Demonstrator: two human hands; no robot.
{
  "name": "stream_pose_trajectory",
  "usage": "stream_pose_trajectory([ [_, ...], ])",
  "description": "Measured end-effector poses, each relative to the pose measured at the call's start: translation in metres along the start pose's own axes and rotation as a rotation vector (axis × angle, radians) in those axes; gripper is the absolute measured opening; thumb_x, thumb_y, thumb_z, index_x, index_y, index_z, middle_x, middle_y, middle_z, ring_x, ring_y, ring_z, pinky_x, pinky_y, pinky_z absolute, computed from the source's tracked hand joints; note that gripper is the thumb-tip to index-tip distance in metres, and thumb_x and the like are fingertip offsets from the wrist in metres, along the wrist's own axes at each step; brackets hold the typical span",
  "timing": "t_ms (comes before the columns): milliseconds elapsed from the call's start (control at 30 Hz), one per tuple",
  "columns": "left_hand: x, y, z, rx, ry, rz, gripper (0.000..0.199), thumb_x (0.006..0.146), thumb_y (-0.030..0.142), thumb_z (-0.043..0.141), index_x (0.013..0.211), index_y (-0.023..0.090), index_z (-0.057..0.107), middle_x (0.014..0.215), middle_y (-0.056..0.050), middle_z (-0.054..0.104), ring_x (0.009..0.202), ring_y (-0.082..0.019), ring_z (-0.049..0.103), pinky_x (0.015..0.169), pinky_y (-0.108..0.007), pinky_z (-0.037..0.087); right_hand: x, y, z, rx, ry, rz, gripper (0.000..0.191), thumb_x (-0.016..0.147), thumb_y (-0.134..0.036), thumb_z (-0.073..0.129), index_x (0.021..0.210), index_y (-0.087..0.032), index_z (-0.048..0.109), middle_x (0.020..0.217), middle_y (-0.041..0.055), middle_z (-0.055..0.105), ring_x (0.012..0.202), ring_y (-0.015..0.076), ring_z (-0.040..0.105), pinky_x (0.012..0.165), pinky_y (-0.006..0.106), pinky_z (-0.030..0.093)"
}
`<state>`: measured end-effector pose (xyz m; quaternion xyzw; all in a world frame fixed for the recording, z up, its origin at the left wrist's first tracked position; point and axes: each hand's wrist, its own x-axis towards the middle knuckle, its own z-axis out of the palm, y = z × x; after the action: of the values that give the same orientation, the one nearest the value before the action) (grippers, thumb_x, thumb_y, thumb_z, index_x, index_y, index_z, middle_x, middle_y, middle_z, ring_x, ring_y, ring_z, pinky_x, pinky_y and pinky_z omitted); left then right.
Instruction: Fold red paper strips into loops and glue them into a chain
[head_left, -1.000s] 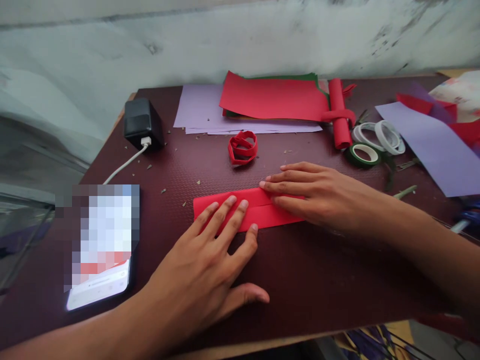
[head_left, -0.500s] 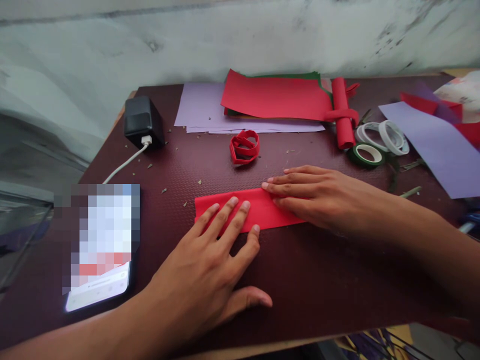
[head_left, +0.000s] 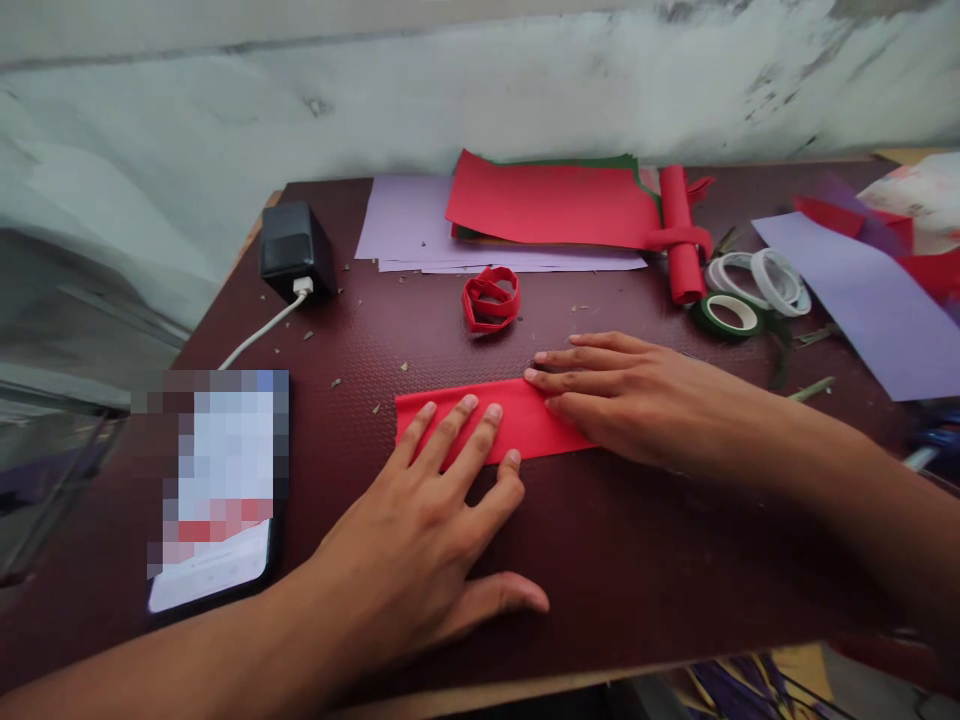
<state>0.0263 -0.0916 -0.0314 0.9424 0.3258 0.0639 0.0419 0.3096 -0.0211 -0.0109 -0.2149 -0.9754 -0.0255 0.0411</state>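
Observation:
A folded strip of red paper (head_left: 525, 425) lies flat on the dark table (head_left: 600, 560), its long side running left to right. My left hand (head_left: 435, 510) rests on its left part with the fingers spread and the thumb out on the table. On the strip's right end lies my right hand (head_left: 622, 395), palm down and fingers stretched out, hiding that end. Beyond the strip sits a small coiled loop of folded red paper (head_left: 491, 300), touched by neither hand.
At the back are lilac sheets (head_left: 405, 220), red sheets (head_left: 555, 203) and a red paper roll (head_left: 681, 235). White tape rolls (head_left: 780, 282) and a green tape roll (head_left: 729, 315) lie right. A phone (head_left: 225, 460) and a black charger (head_left: 296, 250) with white cable are left.
The camera view has shifted slightly. Both hands keep nearly the same places on the red paper strip, and nothing has been picked up or let go.

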Motion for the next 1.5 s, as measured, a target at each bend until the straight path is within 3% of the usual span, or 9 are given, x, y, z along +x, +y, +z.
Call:
stream_pose_trajectory([
  [200,0.001,0.000,-0.002,-0.044,-0.026,-0.013,0.080,0.096,0.081,0.048,0.135,0.014,0.069,0.161,-0.034,0.046,0.150,-0.059,0.041,0.108,-0.082,0.044,0.024,-0.021,0.009,-0.134,0.109,0.085,0.027,0.108,-0.023,0.051,0.120,-0.012,0.073,0.107,0.0138,0.077,0.101,0.0293,0.062,0.088,0.045,0.042],
  [400,0.001,0.000,-0.002,-0.073,-0.028,-0.040,0.078,0.096,0.079,0.051,0.137,0.015,0.067,0.162,-0.031,0.045,0.156,-0.061,0.027,0.110,-0.083,0.043,0.027,-0.026,0.011,-0.132,0.017,0.164,0.026,0.106,-0.021,0.054,0.125,-0.014,0.070,0.102,0.0115,0.069,0.088,0.0260,0.055,0.082,0.040,0.031],
  [633,0.001,-0.001,-0.003,-0.052,-0.040,-0.037,0.078,0.097,0.080,0.046,0.140,0.017,0.065,0.164,-0.026,0.047,0.154,-0.061,0.031,0.112,-0.086,0.037,0.011,-0.017,0.007,-0.039,-0.018,0.251,0.030,0.108,-0.020,0.047,0.129,-0.014,0.068,0.090,0.0058,0.070,0.078,0.0207,0.056,0.076,0.036,0.026],
  [933,-0.001,-0.002,-0.002,-0.041,-0.028,-0.054,0.080,0.094,0.082,0.050,0.143,0.021,0.065,0.164,-0.022,0.048,0.155,-0.056,0.032,0.118,-0.082,0.032,-0.020,0.008,-0.008,-0.072,-0.072,0.425,0.017,0.094,-0.025,0.063,0.088,-0.023,0.079,0.075,0.0033,0.065,0.070,0.0197,0.055,0.071,0.037,0.024],
  [1067,0.000,-0.003,-0.002,-0.046,-0.037,-0.055,0.080,0.095,0.082,0.049,0.144,0.021,0.064,0.165,-0.021,0.047,0.156,-0.056,0.031,0.119,-0.083,0.029,-0.021,0.018,-0.016,-0.169,-0.044,0.437,0.032,0.094,-0.023,0.058,0.064,-0.021,0.068,0.069,0.0048,0.062,0.066,0.0193,0.051,0.069,0.038,0.024],
  [1133,0.001,-0.004,-0.003,-0.050,-0.044,-0.058,0.079,0.095,0.082,0.049,0.143,0.021,0.065,0.165,-0.021,0.047,0.156,-0.056,0.031,0.119,-0.083,0.029,-0.010,0.013,-0.018,-0.192,0.073,0.424,0.033,0.100,-0.023,0.053,0.075,-0.020,0.073,0.074,0.0063,0.064,0.069,0.0200,0.052,0.071,0.039,0.027],
  [1233,0.003,-0.003,-0.004,-0.055,-0.052,-0.060,0.080,0.096,0.082,0.046,0.142,0.021,0.065,0.165,-0.021,0.047,0.155,-0.057,0.031,0.118,-0.084,0.029,0.014,-0.006,-0.011,-0.162,0.190,0.353,0.028,0.107,-0.023,0.050,0.113,-0.019,0.077,0.086,0.0073,0.068,0.078,0.0220,0.056,0.074,0.037,0.029],
  [1333,0.004,-0.002,-0.005,-0.067,-0.064,-0.064,0.080,0.096,0.083,0.044,0.141,0.020,0.066,0.162,-0.023,0.049,0.155,-0.059,0.030,0.117,-0.085,0.029,0.033,-0.025,0.007,-0.124,0.115,0.251,0.031,0.108,-0.025,0.053,0.133,-0.017,0.070,0.094,0.0080,0.070,0.081,0.0221,0.056,0.075,0.037,0.028],
  [1500,0.002,0.000,-0.006,-0.070,-0.039,-0.080,0.078,0.096,0.081,0.046,0.139,0.020,0.068,0.156,-0.022,0.055,0.155,-0.062,0.027,0.113,-0.084,0.036,0.039,-0.031,0.025,-0.046,0.054,0.236,0.038,0.110,-0.026,0.051,0.143,-0.015,0.064,0.098,0.0087,0.070,0.081,0.0211,0.055,0.075,0.036,0.025],
])
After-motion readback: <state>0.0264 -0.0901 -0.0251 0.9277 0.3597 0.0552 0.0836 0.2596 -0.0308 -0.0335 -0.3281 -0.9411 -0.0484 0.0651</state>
